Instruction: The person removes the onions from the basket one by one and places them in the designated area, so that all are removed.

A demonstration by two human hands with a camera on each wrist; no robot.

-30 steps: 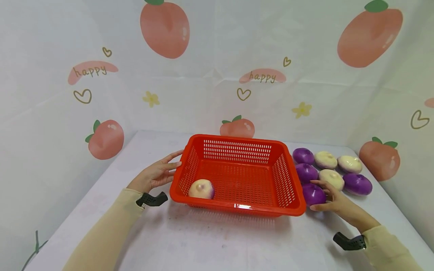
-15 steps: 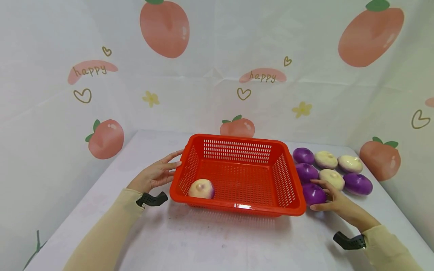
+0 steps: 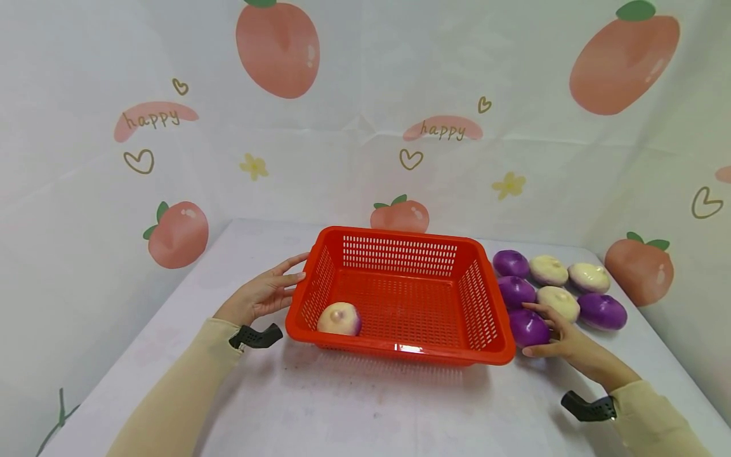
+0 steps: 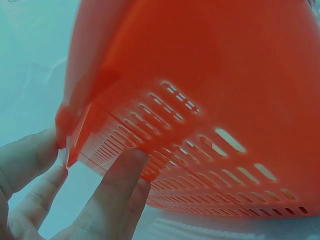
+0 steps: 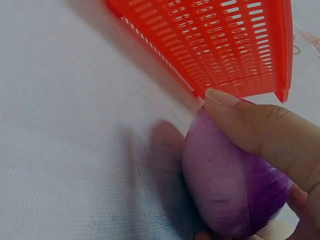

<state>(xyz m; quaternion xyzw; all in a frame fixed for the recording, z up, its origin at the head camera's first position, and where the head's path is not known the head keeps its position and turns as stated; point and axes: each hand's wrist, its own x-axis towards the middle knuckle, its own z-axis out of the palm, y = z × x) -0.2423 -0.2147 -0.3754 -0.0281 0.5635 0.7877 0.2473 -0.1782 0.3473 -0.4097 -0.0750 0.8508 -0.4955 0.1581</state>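
Note:
A red perforated plastic basket (image 3: 400, 295) stands in the middle of the table. One cream-topped onion with a purple edge (image 3: 339, 318) lies in its front left corner. My left hand (image 3: 257, 295) holds the basket's left side at the rim; in the left wrist view its fingers (image 4: 115, 192) lie against rim and outer wall. My right hand (image 3: 562, 339) grips a purple onion (image 3: 528, 329) just right of the basket. In the right wrist view the thumb (image 5: 270, 130) presses on this onion (image 5: 220, 175), while the other fingers are mostly hidden behind it.
Several more onions, purple (image 3: 602, 311) and cream-coloured (image 3: 558, 303), sit close together on the right of the white table (image 3: 365, 412). A patterned cloth (image 3: 354, 158) hangs behind and at the sides. Black wrist mounts (image 3: 257, 336) are worn over both sleeves.

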